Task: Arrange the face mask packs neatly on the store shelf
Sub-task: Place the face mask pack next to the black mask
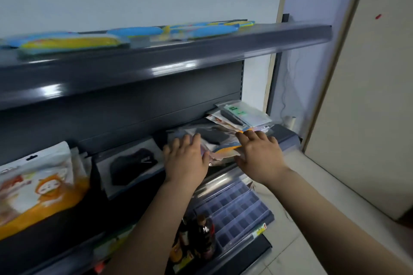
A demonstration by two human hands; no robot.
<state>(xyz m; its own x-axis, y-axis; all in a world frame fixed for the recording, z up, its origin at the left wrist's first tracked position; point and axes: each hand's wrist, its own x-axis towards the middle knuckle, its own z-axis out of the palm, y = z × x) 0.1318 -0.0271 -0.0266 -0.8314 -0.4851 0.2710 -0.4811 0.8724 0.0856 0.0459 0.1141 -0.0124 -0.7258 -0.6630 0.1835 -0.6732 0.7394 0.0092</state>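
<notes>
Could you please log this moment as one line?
left hand: on loose mask packs | right hand: same | middle shelf

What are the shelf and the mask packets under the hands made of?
The shelf looks like painted metal: dark grey and glossy, with bright streaks of light along its front edge. The mask packs under the left hand and right hand look like thin, clear plastic film, shiny and crinkled, with dark masks showing through. The picture is blurry, so this is a best guess.
</notes>
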